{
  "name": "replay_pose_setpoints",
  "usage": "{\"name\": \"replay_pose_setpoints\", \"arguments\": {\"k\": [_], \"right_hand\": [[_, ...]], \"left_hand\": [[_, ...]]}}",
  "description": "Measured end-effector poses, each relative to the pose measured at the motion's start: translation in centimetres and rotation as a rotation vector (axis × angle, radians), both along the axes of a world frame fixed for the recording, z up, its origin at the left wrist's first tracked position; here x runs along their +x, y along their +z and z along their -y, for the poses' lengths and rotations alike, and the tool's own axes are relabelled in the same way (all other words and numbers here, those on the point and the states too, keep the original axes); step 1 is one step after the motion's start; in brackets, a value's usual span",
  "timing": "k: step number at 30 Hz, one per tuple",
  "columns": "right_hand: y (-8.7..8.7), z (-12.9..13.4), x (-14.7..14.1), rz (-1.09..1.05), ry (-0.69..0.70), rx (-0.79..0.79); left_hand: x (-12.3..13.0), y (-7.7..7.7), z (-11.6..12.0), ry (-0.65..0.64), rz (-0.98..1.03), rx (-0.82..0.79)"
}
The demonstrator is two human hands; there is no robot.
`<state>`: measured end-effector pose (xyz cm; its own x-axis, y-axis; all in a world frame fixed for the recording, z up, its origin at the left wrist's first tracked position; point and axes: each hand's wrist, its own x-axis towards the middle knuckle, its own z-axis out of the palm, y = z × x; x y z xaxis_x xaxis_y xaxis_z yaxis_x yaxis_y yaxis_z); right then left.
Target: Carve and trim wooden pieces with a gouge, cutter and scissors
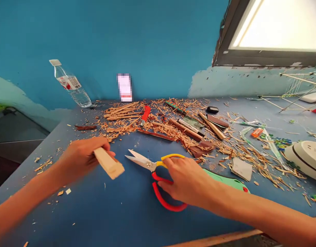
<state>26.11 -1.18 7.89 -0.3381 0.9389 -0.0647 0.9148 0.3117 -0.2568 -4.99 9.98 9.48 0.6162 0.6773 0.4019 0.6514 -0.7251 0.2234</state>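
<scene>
My left hand (82, 154) is closed around a pale piece of wood (110, 164), whose cut end points toward the middle of the table. To the right, my right hand (185, 176) grips the handles of a pair of scissors (142, 159). Its fingers are at the yellow loop and the thumb is near the red one. The blades are slightly apart and point left toward the wood, without touching it. Partly hidden behind my right wrist lies a flat light-green object (225, 180), of a kind I cannot make out.
Wood shavings (122, 115) cover the back of the blue table (101, 212), with a red-handled cutter (146, 115) among them. A plastic bottle (70, 84) leans at the back left. At right are a white round device (306, 157) and a thin stick frame (289, 97).
</scene>
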Motion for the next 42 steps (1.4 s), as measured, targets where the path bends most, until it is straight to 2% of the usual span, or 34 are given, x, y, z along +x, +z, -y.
{"name": "replay_pose_setpoints", "arguments": {"k": [4,6,8,11,13,16,19,22,27,31,34,36,39,42], "right_hand": [[1.6,-1.0,-0.8,-0.018,0.08,0.014],[2.9,-1.1,0.0,-0.216,0.136,0.089],[4.1,-1.2,1.0,-0.519,0.223,0.21],[4.7,-1.7,2.1,-0.804,0.315,0.338],[4.6,-2.3,2.4,-0.84,0.264,0.458],[4.3,-3.1,2.5,-0.776,0.201,0.633],[4.5,-3.8,2.5,-0.708,0.236,0.643],[4.9,-4.1,2.6,-0.687,0.252,0.651],[5.7,-3.7,2.3,-0.598,0.279,0.603],[6.2,-2.9,2.1,-0.579,0.305,0.561],[6.1,-1.9,2.2,-0.549,0.246,0.515],[5.4,-0.9,2.1,-0.399,0.154,0.384],[3.4,0.9,1.4,-0.097,0.045,0.107],[1.0,2.3,0.2,0.035,-0.026,-0.027]], "left_hand": [[2.2,0.0,-2.1,-0.203,-0.13,-0.134],[3.1,0.0,-2.8,-0.271,-0.179,-0.184],[4.0,0.0,-3.1,-0.319,-0.211,-0.221],[5.9,0.2,-2.7,-0.365,-0.231,-0.248],[7.4,0.7,-2.1,-0.352,-0.177,-0.186],[9.7,1.6,-1.1,-0.317,0.047,0.013],[11.4,2.2,-0.2,-0.403,0.234,0.127],[12.0,2.5,0.4,-0.463,0.281,0.073],[11.5,2.8,1.0,-0.392,0.236,0.099],[10.7,2.8,1.5,-0.383,0.216,0.117],[9.7,2.9,2.2,-0.358,0.217,0.184],[8.6,3.2,2.9,-0.292,0.232,0.206],[6.6,3.9,4.2,-0.157,0.237,0.167],[4.7,4.3,5.7,-0.11,0.194,0.126]]}}
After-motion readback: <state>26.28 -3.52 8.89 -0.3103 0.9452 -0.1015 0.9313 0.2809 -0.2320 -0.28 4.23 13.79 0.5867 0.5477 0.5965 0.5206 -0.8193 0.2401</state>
